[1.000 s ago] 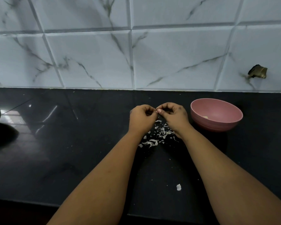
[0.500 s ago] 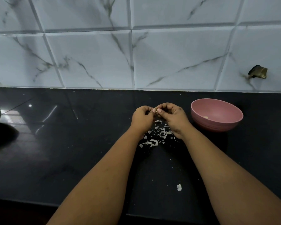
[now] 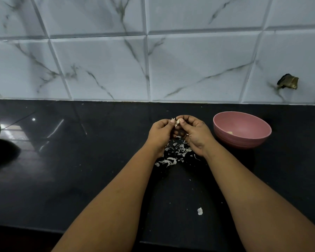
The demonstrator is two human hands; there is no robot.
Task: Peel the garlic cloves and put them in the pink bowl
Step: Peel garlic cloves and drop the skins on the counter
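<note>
Peeling is what's going on right now, looks like mid-clove. Both hands are up over the middle of the table, fingers curled: left hand point(image 3: 161, 132) and right hand point(image 3: 194, 132) pinch a garlic clove point(image 3: 177, 122) between their fingertips, bit of skin sticking out. Pile of peels point(image 3: 175, 153) sits right under them. Pink bowl point(image 3: 242, 130) is just right of the right hand, near the back edge, with a pale piece inside. Next I'd guess: strip the last skin, then reach right and drop it in.
</note>
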